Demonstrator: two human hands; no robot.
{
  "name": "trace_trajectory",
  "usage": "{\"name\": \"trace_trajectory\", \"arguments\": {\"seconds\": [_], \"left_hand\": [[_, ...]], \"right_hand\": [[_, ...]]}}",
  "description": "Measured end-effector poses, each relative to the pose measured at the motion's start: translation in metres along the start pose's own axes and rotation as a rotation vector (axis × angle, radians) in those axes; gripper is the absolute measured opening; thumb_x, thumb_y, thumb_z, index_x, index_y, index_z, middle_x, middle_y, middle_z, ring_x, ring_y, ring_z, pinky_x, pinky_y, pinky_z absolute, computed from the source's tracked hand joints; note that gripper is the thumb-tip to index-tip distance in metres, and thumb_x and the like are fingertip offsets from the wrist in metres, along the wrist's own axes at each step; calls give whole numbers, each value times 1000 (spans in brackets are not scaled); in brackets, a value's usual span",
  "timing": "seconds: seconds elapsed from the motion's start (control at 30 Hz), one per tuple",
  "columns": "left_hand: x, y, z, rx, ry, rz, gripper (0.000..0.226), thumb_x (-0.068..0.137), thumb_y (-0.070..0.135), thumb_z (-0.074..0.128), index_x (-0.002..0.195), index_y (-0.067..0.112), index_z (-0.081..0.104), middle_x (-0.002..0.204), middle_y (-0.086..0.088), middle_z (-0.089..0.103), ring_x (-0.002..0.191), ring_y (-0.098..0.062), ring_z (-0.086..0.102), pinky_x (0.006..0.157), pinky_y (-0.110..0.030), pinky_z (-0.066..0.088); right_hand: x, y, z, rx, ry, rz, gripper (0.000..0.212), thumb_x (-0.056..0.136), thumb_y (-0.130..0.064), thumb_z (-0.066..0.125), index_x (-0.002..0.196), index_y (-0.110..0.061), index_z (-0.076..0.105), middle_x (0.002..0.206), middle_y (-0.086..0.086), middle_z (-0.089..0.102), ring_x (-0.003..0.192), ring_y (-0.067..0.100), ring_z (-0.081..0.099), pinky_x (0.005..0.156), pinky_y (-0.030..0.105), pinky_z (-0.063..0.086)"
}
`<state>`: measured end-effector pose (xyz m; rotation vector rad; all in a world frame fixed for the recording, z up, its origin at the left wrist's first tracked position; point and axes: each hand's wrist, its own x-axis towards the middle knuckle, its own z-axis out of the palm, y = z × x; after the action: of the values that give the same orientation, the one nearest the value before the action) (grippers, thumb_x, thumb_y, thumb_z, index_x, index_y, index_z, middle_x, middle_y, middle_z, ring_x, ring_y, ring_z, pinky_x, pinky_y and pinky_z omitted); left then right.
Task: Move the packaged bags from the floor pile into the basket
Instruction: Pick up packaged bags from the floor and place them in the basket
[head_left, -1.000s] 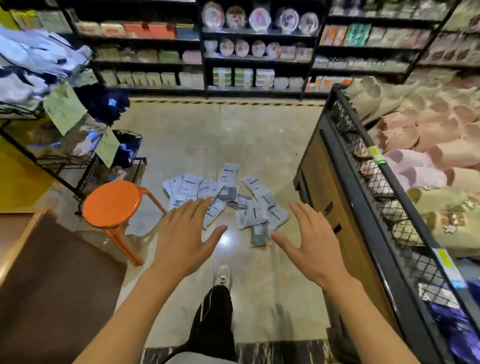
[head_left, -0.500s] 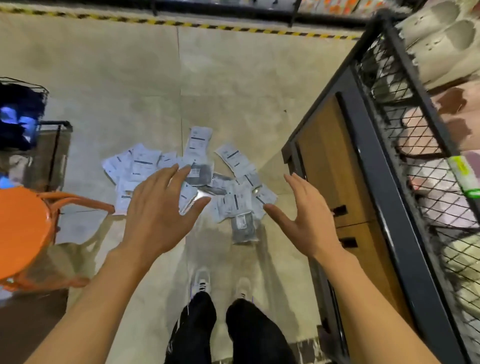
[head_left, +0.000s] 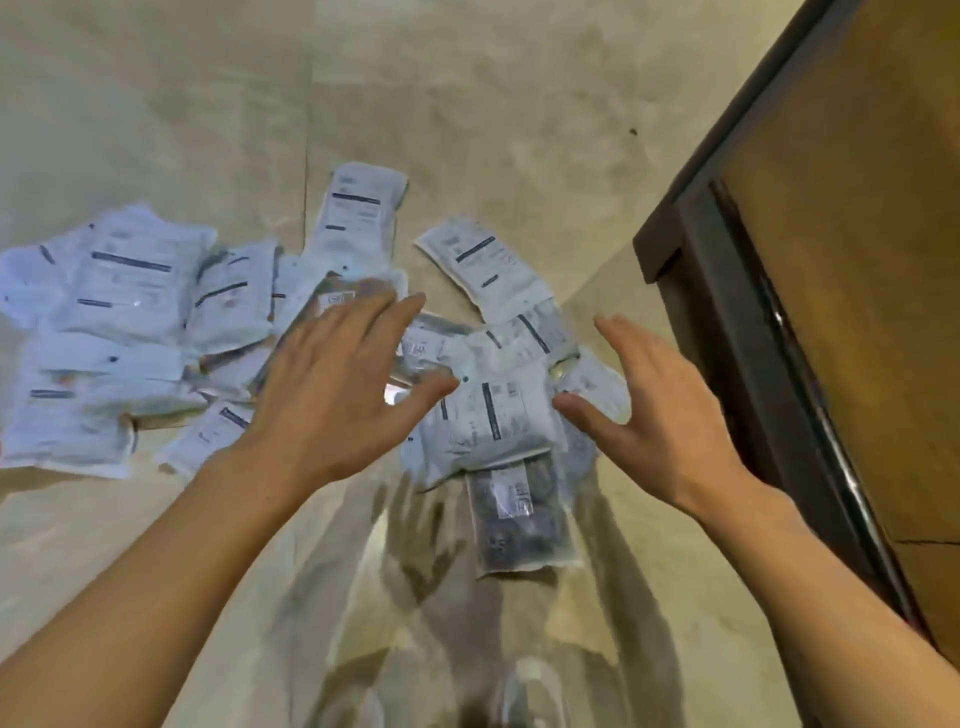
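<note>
A pile of packaged bags (head_left: 130, 322) in white and clear plastic with printed labels lies spread on the beige floor, from the left edge to the middle. My left hand (head_left: 337, 384) hovers over the pile's middle with straight, spread fingers, holding nothing. My right hand (head_left: 654, 410) hovers at the pile's right side, fingers straight, thumb pointing toward a white bag (head_left: 488, 415). A clear bag with dark contents (head_left: 519, 519) lies nearest to me. No basket is in view.
A dark-framed display stand with a brown wooden panel (head_left: 831, 260) rises along the right side, close to my right hand. Shiny bare floor (head_left: 467, 104) stretches beyond the pile and toward me.
The view has dropped much closer to the floor pile. Both hands have come down toward the bags, still spread and empty. The orange stool, wire basket and shelves have left the view.
</note>
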<state>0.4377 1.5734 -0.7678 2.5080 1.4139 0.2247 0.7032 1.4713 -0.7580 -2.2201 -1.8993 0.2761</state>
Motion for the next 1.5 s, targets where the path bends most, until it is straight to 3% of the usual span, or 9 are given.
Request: {"name": "trace_trajectory", "arguments": {"seconds": [0.23, 0.33, 0.5, 0.7, 0.93, 1.03, 1.13, 1.27, 1.5], "left_hand": [[14, -35, 170, 22, -157, 42, 90, 89, 80, 36, 158, 24, 37, 160, -5, 46, 142, -31, 47, 110, -48, 42], [17, -40, 204, 12, -210, 93, 81, 94, 73, 47, 157, 23, 38, 158, -3, 47, 140, -29, 49, 107, -45, 44], [21, -51, 199, 2, -236, 18, 89, 85, 78, 37, 158, 26, 37, 156, -4, 49, 139, -30, 50, 105, -46, 45], [24, -44, 201, -86, -200, 8, 90, 86, 82, 42, 158, 28, 36, 157, 0, 47, 141, -25, 48, 108, -44, 44], [41, -50, 206, -173, -176, 23, 88, 89, 77, 53, 160, 30, 32, 159, 2, 45, 144, -21, 44, 110, -40, 41], [48, -53, 209, -265, -243, -2, 102, 79, 87, 50, 161, 31, 29, 161, 1, 42, 145, -22, 43, 112, -44, 41], [51, -59, 216, -389, -279, -54, 112, 70, 92, 49, 161, 30, 28, 162, 1, 42, 144, -21, 45, 114, -49, 43], [47, -69, 223, -514, -203, -131, 95, 80, 76, 62, 158, 28, 38, 157, 0, 50, 136, -17, 53, 110, -43, 44], [33, -95, 227, -799, -133, -340, 68, 88, 68, 57, 142, 27, 55, 125, 9, 64, 109, 6, 58, 99, -31, 49]], "right_hand": [[-10, 68, 165, -63, -83, 37, 99, 85, -82, 35, 157, -14, 39, 160, 12, 47, 144, 33, 47, 116, 47, 39], [-18, 85, 203, -27, -145, 80, 92, 90, -76, 49, 159, -17, 35, 158, 9, 48, 141, 31, 48, 110, 45, 43], [-22, 85, 213, 97, -184, 204, 89, 90, -64, 65, 161, -24, 28, 160, 2, 46, 144, 25, 46, 107, 43, 45], [21, 71, 218, 503, -109, 550, 82, 84, -56, 78, 151, -22, 44, 144, 6, 61, 125, 27, 61, 103, 53, 51], [50, 73, 228, 654, -117, 688, 86, 75, -38, 92, 147, -17, 49, 133, 7, 65, 112, 23, 63, 95, 41, 53], [55, 69, 228, 722, -112, 677, 72, 76, -28, 91, 139, -16, 58, 111, -2, 66, 94, 16, 65, 71, 30, 52], [54, 65, 230, 853, -137, 633, 64, 77, -19, 91, 134, -16, 61, 107, 2, 68, 93, 19, 71, 76, 36, 61], [50, 65, 216, 1041, -127, 534, 55, 76, -7, 88, 127, -16, 69, 117, 11, 71, 100, 29, 74, 88, 44, 63], [42, 86, 167, 1257, -360, 318, 54, 69, 2, 84, 121, -9, 74, 113, 13, 79, 97, 27, 77, 73, 32, 63]]}}
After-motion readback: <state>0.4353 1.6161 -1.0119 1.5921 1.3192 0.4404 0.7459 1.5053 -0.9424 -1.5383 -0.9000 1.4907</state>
